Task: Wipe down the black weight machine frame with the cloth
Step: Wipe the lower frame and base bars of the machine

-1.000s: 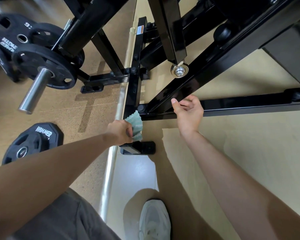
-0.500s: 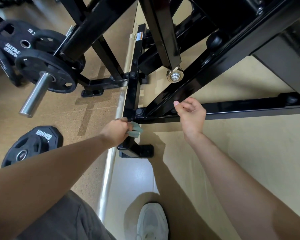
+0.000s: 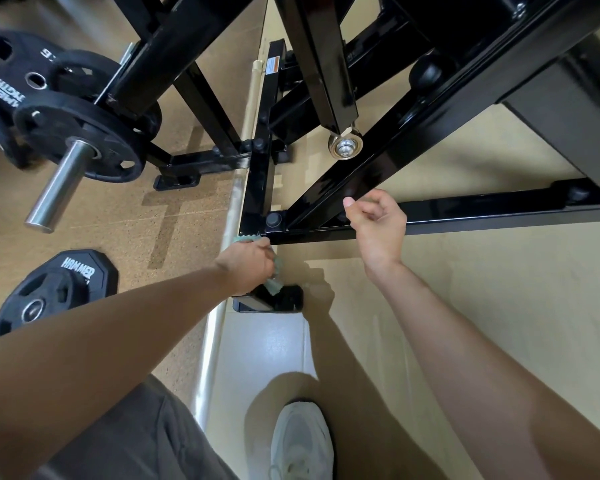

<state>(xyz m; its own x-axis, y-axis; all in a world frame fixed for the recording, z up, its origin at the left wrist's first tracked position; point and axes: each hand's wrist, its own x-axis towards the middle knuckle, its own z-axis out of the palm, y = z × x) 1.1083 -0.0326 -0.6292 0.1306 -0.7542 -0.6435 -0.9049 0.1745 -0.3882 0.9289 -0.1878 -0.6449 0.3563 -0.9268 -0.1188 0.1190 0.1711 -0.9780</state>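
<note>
The black weight machine frame (image 3: 360, 174) fills the upper half, with a low horizontal base bar (image 3: 482, 213) and a diagonal beam rising to the right. My left hand (image 3: 246, 265) grips a pale green cloth (image 3: 275, 284) and presses it against the near corner of the base, just above a black foot plate (image 3: 277, 301). Most of the cloth is hidden under the hand. My right hand (image 3: 378, 226) hovers in front of the base bar with its fingers loosely curled and nothing in it.
Black weight plates (image 3: 80, 140) sit on a steel sleeve (image 3: 58, 188) at the left. Another plate (image 3: 54, 292) lies flat on the cork floor. A metal strip (image 3: 215, 327) divides the floor. My white shoe (image 3: 300, 441) stands below the frame's foot.
My left hand moved the cloth from above the foot plate up to the base corner, where most of it is now covered. The right hand stayed by the bar.
</note>
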